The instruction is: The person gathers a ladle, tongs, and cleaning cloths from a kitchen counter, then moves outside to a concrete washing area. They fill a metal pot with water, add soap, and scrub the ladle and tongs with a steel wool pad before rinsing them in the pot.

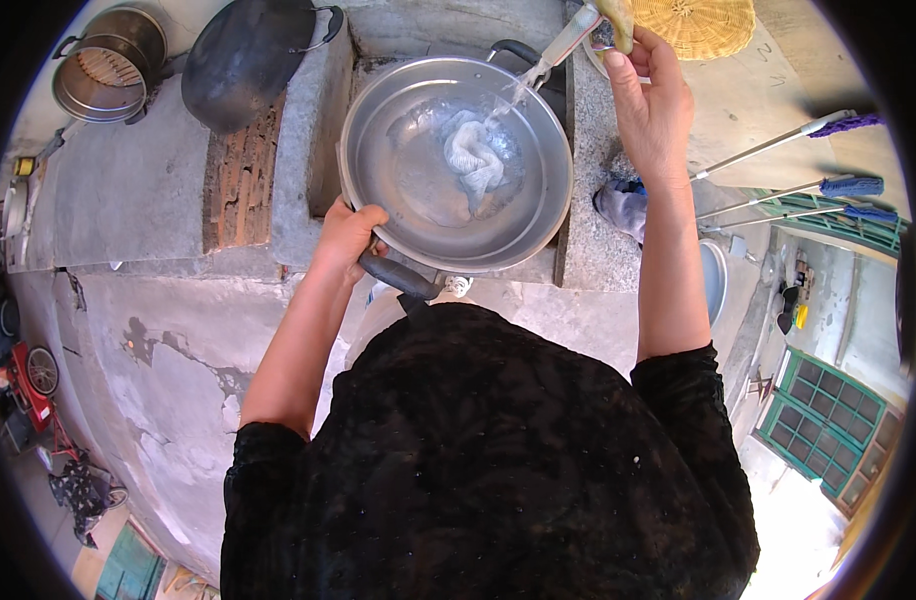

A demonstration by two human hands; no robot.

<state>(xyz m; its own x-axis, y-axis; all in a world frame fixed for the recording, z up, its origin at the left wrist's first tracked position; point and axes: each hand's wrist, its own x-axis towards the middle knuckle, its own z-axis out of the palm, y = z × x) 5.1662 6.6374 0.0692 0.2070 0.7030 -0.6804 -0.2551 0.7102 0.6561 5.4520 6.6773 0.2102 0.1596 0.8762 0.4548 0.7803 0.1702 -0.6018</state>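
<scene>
A large round metal pan stands tilted over a concrete sink, with a wet whitish cloth inside. Water pours into it from a pale hose at the top. My left hand grips the pan's near left rim, close to its black handle. Raised at the upper right, my right hand has thumb and fingers up against a yellowish fitting near the hose; whether they grip it is unclear. A second black handle sits on the pan's far side.
A dark wok and a steamer pot rest on the concrete counter at left. Right of the sink are a stone ledge, a greyish cloth, a woven tray and long-handled mops. A pale basin stands lower right.
</scene>
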